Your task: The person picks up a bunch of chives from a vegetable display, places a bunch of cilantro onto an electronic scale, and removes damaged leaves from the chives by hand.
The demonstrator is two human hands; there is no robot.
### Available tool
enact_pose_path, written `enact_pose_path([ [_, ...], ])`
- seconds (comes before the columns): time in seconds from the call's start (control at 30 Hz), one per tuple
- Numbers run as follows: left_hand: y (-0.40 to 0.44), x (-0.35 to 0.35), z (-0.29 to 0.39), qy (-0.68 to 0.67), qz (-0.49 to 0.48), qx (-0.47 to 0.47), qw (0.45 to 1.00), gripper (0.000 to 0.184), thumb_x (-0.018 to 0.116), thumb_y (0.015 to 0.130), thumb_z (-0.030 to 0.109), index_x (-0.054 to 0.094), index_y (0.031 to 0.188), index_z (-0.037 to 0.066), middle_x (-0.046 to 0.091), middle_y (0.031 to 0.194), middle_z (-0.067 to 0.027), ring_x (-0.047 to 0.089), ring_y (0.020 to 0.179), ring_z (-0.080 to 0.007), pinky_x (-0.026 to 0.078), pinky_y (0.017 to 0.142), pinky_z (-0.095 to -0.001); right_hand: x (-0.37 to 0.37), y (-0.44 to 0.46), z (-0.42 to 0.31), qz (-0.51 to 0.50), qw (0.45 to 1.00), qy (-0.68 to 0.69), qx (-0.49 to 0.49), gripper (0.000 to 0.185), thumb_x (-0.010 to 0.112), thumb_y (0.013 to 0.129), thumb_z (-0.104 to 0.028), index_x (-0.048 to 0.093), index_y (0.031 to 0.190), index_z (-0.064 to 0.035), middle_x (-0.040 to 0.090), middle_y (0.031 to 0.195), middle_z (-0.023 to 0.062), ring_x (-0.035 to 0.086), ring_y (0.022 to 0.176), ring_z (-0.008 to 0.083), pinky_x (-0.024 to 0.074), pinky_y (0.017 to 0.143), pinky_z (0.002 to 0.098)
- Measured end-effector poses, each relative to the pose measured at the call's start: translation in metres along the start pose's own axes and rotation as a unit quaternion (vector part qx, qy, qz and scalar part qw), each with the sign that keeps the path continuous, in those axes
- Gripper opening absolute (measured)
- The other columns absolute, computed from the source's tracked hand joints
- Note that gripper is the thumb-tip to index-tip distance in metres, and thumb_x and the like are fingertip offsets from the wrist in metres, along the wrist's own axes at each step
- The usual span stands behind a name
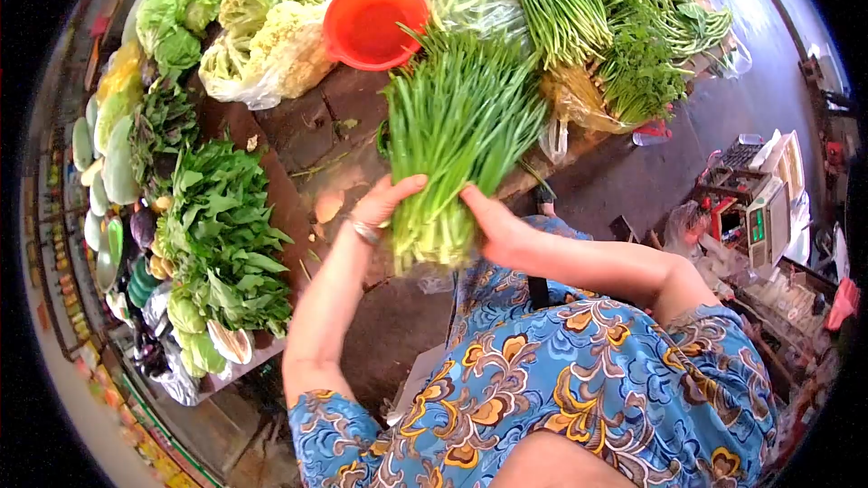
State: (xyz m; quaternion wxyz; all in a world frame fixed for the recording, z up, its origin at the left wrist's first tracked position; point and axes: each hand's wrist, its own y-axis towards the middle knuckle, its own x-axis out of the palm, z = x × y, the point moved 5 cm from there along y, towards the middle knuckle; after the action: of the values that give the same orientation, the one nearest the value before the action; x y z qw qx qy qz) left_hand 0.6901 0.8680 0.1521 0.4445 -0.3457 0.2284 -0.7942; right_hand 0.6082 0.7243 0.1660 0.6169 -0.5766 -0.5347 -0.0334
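Note:
A thick bunch of garlic chives (457,126) is between my two hands, its pale cut ends toward me and its green tips pointing away. My left hand (389,201) grips the bunch from the left, low on the stems, with the thumb on top. From the right, my right hand (493,221) presses round the stems, thumb along the upper side. The fingers beneath the bunch are hidden on both sides. Beyond the leaf tips stands a red plastic bowl (375,23), partly overlapped by a few leaves.
Leafy greens (221,226) lie at the left, near lettuce (185,4) and bagged cauliflower (271,50). Long green stalks (561,4) and a bundle of feathery herbs (642,72) lie at the far right of the brown table (312,131). A scale (759,226) stands at right.

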Motion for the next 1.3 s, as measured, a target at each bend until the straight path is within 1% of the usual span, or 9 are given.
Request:
enact_pose_path([
  [0.17, -0.027, -0.045, 0.07, 0.142, -0.055, -0.037, 0.988, 0.07, 0.077, 0.078, 0.025, 0.045, 0.135, 0.0, 0.059, 0.127, -0.01, 0.058, 0.112, -0.0199, 0.045, 0.099, -0.0351, 0.052, 0.035, 0.054, -0.074, 0.994, 0.055, 0.056, 0.056, 0.048, 0.098, -0.044, 0.039, 0.142, -0.0116, 0.042, 0.146, 0.0032, 0.042, 0.131, 0.0209, 0.0282, 0.113, 0.0391],
  [0.3, -0.033, -0.066, 0.116, 0.333, -0.123, -0.057, 0.933, 0.069, 0.077, 0.077, 0.021, 0.046, 0.136, 0.002, 0.06, 0.125, -0.0069, 0.054, 0.113, -0.0152, 0.043, 0.1, -0.0328, 0.097, 0.033, 0.074, -0.118, 0.987, 0.018, 0.109, 0.063, 0.041, 0.097, -0.055, 0.039, 0.141, -0.01, 0.043, 0.145, 0.005, 0.044, 0.128, 0.022, 0.0301, 0.111, 0.0393],
  [0.43, -0.024, -0.098, 0.134, 0.607, 0.022, -0.07, 0.792, 0.108, 0.088, 0.062, 0.02, 0.027, 0.149, 0.003, 0.047, 0.14, -0.0093, 0.044, 0.125, -0.0162, 0.034, 0.108, -0.0314, 0.067, 0.093, 0.113, -0.212, 0.935, -0.086, 0.27, 0.064, 0.039, 0.097, -0.057, 0.041, 0.135, -0.0065, 0.058, 0.124, 0.0182, 0.061, 0.106, 0.0266, 0.0488, 0.087, 0.0378],
  [0.7, -0.019, -0.124, 0.112, 0.491, 0.021, 0.014, 0.871, 0.117, 0.09, 0.058, 0.022, 0.022, 0.152, 0.009, 0.039, 0.148, -0.0089, 0.036, 0.134, -0.0184, 0.027, 0.112, -0.0327, 0.036, 0.094, 0.09, -0.178, 0.922, -0.197, 0.281, 0.04, 0.041, 0.101, -0.039, 0.052, 0.12, -0.006, 0.067, 0.104, 0.0159, 0.065, 0.089, 0.0234, 0.0511, 0.072, 0.0347],
  [0.77, -0.031, -0.118, 0.123, 0.622, 0.079, 0.1, 0.772, 0.113, 0.087, 0.061, 0.031, 0.022, 0.152, 0.013, 0.03, 0.153, -0.0105, 0.028, 0.141, -0.0228, 0.023, 0.115, -0.0349, 0.033, 0.088, 0.092, -0.204, 0.913, -0.176, 0.307, 0.035, 0.045, 0.099, -0.035, 0.052, 0.12, -0.0066, 0.068, 0.1, 0.0153, 0.066, 0.084, 0.0227, 0.051, 0.07, 0.0347],
  [0.83, -0.048, -0.092, 0.115, 0.6, 0.094, 0.099, 0.788, 0.11, 0.081, 0.065, 0.046, 0.022, 0.152, 0.017, 0.023, 0.156, -0.0117, 0.02, 0.145, -0.0264, 0.016, 0.117, -0.0441, 0.031, 0.084, 0.089, -0.19, 0.907, -0.202, 0.317, 0.033, 0.049, 0.098, -0.032, 0.052, 0.119, -0.0063, 0.069, 0.097, 0.0149, 0.066, 0.08, 0.0222, 0.0509, 0.069, 0.0347],
  [0.9, -0.067, -0.054, 0.104, 0.742, 0.258, 0.098, 0.611, 0.109, 0.075, 0.066, 0.059, 0.022, 0.152, 0.019, 0.023, 0.157, -0.0116, 0.018, 0.145, -0.0278, 0.011, 0.115, -0.0523, 0.022, 0.082, 0.088, -0.151, 0.911, -0.193, 0.331, 0.031, 0.049, 0.098, -0.03, 0.053, 0.117, -0.0058, 0.069, 0.097, 0.0149, 0.066, 0.079, 0.0207, 0.0511, 0.068, 0.034],
  [0.97, -0.082, -0.018, 0.074, 0.772, 0.253, 0.156, 0.561, 0.109, 0.067, 0.067, 0.069, 0.021, 0.153, 0.019, 0.02, 0.157, -0.0127, 0.013, 0.146, -0.0309, 0.008, 0.112, -0.0594, 0.012, 0.083, 0.084, -0.156, 0.904, -0.213, 0.335, 0.03, 0.048, 0.098, -0.029, 0.055, 0.114, -0.0049, 0.069, 0.097, 0.0149, 0.067, 0.079, 0.0202, 0.0513, 0.066, 0.0324],
  [1.3, -0.073, 0.005, -0.009, 0.749, 0.377, 0.119, 0.532, 0.106, 0.08, 0.067, 0.044, 0.02, 0.152, 0.021, 0.004, 0.16, -0.0137, 0.002, 0.146, -0.0374, 0.0, 0.112, -0.0618, -0.007, 0.015, -0.05, -0.178, 0.874, -0.435, 0.121, 0.03, 0.055, 0.095, -0.024, 0.06, 0.116, -0.0033, 0.068, 0.095, 0.0093, 0.066, 0.078, 0.0156, 0.0512, 0.063, 0.0266],
])
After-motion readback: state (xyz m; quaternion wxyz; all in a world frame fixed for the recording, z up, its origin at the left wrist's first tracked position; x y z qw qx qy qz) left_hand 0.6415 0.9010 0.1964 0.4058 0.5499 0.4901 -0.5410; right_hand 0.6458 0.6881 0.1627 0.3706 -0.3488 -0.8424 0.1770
